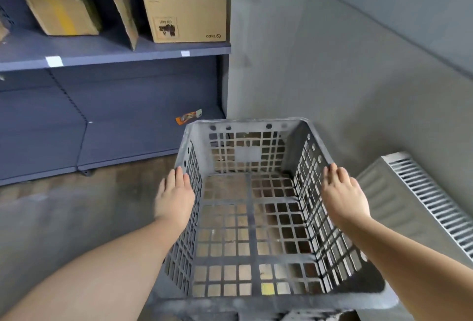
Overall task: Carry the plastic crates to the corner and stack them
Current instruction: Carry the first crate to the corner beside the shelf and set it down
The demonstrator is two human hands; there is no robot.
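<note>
Both hands rest flat against the outer sides of the grey plastic crate [253,208], fingers straight: the left hand [174,199] on its left wall, the right hand [344,196] on its right rim, a pressing grip rather than a curled one. The empty lattice crate fills the lower centre of the frame. Lower right lies a slatted grey panel [432,205]. Upper left, blue shelving [115,52] carries cardboard boxes [184,12].

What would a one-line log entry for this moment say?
left hand on crate left wall | right hand on right wall | crate empty | grip unclear | shelving beyond
</note>
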